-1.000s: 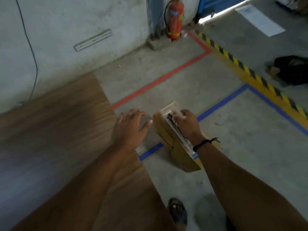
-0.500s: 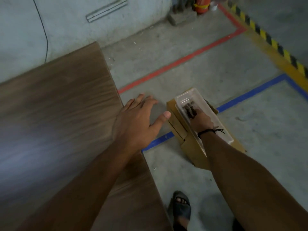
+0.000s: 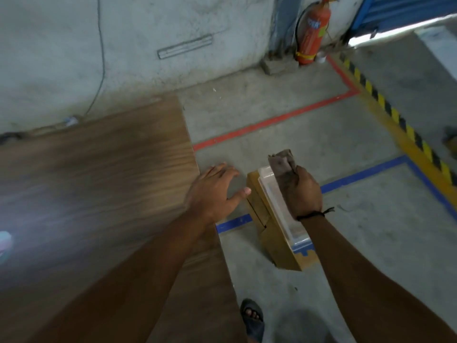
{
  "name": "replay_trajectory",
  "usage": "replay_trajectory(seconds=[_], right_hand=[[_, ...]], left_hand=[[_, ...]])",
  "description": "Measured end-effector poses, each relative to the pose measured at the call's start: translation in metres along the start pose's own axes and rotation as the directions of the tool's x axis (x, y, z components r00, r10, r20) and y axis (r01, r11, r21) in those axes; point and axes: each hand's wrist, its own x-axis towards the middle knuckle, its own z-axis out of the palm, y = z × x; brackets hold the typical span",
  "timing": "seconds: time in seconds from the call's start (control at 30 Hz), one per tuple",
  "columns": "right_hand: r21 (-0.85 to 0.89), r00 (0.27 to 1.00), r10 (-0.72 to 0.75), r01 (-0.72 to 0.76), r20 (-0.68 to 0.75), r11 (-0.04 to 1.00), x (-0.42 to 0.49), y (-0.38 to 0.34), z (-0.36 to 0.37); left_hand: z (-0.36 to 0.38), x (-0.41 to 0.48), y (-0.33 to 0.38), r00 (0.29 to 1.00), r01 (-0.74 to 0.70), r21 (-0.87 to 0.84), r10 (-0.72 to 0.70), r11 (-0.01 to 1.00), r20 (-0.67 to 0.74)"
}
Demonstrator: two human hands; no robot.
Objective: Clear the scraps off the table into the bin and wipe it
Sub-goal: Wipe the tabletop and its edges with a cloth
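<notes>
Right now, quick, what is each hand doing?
Left hand: open, fingers spread at the table edge, holding nothing.
Right hand: closed on a grey cloth above the clear tray.

table (image 3: 94, 174) grain motion-blurred, pale object (image 3: 4, 243) cut by left edge, clear tray (image 3: 277, 206) partly hidden under right hand (image 3: 303, 194)

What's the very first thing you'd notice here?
The right hand stands out first, holding up a dirty grey rag above a clear tray on a cardboard box on the floor. Next, the left hand lies spread at the wooden table's edge, and a red fire extinguisher stands by the wall.
</notes>
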Motion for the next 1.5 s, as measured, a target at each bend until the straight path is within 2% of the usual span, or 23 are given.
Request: replay_trajectory(seconds=[0.13, 0.23, 0.33, 0.43, 0.53, 0.6, 0.7, 0.8, 0.87, 0.97, 1.03, 1.17, 1.37, 1.5], right_hand=[[0.145, 0.981, -0.185, 0.175, 0.057, 0.974, -0.035, -0.065, -0.066], [0.255, 0.975, -0.222, 0.211, 0.014, 0.944, -0.056, -0.112, -0.098], [0.347, 0.984, -0.162, 0.126, 0.078, 0.929, -0.062, -0.153, -0.105], [0.523, 0.98, -0.06, -0.048, 0.188, 0.851, -0.068, -0.188, -0.107], [0.617, 0.953, -0.099, -0.104, 0.285, 0.78, -0.08, -0.208, -0.106], [0.566, 0.954, -0.125, -0.054, 0.272, 0.822, -0.085, -0.211, -0.1], [0.481, 0.978, -0.136, 0.044, 0.158, 0.875, -0.089, -0.201, -0.084], [0.426, 0.992, -0.11, 0.07, 0.069, 0.902, -0.09, -0.183, -0.072], [0.368, 0.993, -0.105, 0.075, 0.061, 0.927, -0.091, -0.177, -0.061], [0.279, 0.988, -0.142, 0.12, 0.059, 0.953, -0.095, -0.184, -0.043], [0.194, 0.972, -0.227, 0.212, 0.056, 0.958, -0.098, -0.196, -0.032], [0.062, 0.945, -0.309, 0.304, 0.11, 0.951, -0.109, -0.212, -0.014], [-0.076, 0.935, -0.274, 0.297, 0.226, 0.952, -0.122, -0.209, 0.001], [-0.333, 0.941, -0.169, 0.266, 0.293, 0.905, -0.142, -0.197, 0.01]], left_hand=[[-0.033, -0.021, 0.01, 0.998, 0.02, -0.24, -0.032, 0.97, -0.047], [-0.076, -0.043, 0.015, 0.992, 0.02, -0.275, -0.053, 0.961, -0.113], [-0.115, -0.065, 0.002, 0.98, 0.014, -0.248, -0.063, 0.969, -0.188], [-0.141, -0.092, -0.026, 0.97, 0.104, -0.186, -0.141, 0.977, -0.197], [-0.139, -0.12, -0.053, 0.953, 0.192, -0.164, -0.224, 0.968, -0.204], [-0.124, -0.13, -0.067, 0.956, 0.164, -0.153, -0.195, 0.975, -0.218], [-0.09, -0.125, -0.085, 0.966, 0.1, -0.119, -0.125, 0.988, -0.227], [-0.066, -0.104, -0.083, 0.959, 0.066, -0.045, -0.076, 0.997, -0.273], [-0.056, -0.09, -0.08, 0.947, 0.056, -0.016, -0.058, 0.998, -0.316], [-0.049, -0.069, -0.087, 0.927, 0.108, 0.03, -0.09, 0.994, -0.364], [-0.044, -0.058, -0.103, 0.934, 0.152, 0.035, -0.132, 0.988, -0.331], [-0.035, -0.054, -0.133, 0.978, 0.121, 0.011, -0.118, 0.993, -0.172], [-0.036, -0.053, -0.133, 0.977, 0.041, -0.006, -0.041, 0.999, -0.21], [-0.042, -0.067, -0.134, 0.978, 0.036, -0.106, -0.057, 0.994, -0.201]])
